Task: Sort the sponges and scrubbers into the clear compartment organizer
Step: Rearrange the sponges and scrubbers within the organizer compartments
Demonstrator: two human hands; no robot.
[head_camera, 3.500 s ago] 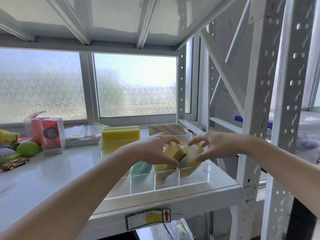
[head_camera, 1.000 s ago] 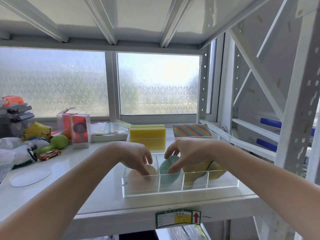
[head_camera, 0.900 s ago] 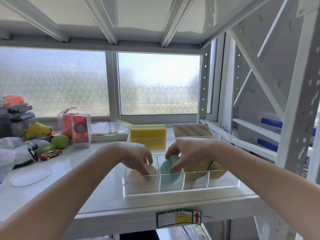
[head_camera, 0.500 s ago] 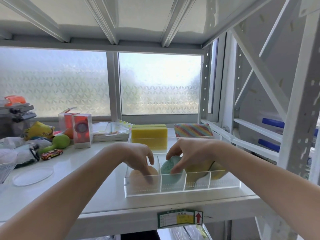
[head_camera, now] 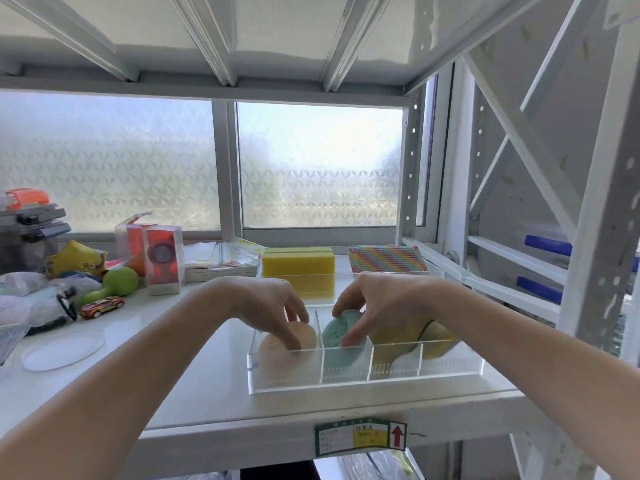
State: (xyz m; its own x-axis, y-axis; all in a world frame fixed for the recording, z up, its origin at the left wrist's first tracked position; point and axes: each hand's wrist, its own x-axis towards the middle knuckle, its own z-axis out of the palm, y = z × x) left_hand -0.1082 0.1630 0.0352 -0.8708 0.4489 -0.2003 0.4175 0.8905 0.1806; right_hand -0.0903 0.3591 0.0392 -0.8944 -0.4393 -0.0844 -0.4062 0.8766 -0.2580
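Observation:
A clear compartment organizer [head_camera: 450, 374] stands at the shelf's front edge. Its leftmost compartment holds a round peach sponge [head_camera: 304, 336], and my left hand [head_camera: 273, 306] presses fingertips down on it. A round teal scrubber [head_camera: 337, 332] stands in the second compartment, pinched between thumb and fingers of my right hand [head_camera: 377, 303]. Two yellow sponges [head_camera: 398, 336] [head_camera: 438, 337] lean in the compartments to the right. Behind the organizer sit a yellow block sponge [head_camera: 298, 265] and a rainbow-striped sponge [head_camera: 386, 259].
Left on the white shelf [head_camera: 194, 382] lie a toy car [head_camera: 102, 306], a green toy [head_camera: 119, 282], red boxes [head_camera: 162, 261], bags and a clear round lid [head_camera: 62, 351]. White upright posts [head_camera: 595, 271] stand at the right. A frosted window is behind.
Both hands shifted left from the yellow sponges at the organizer's right end to the peach sponge and the teal scrubber. Over the last second they barely moved.

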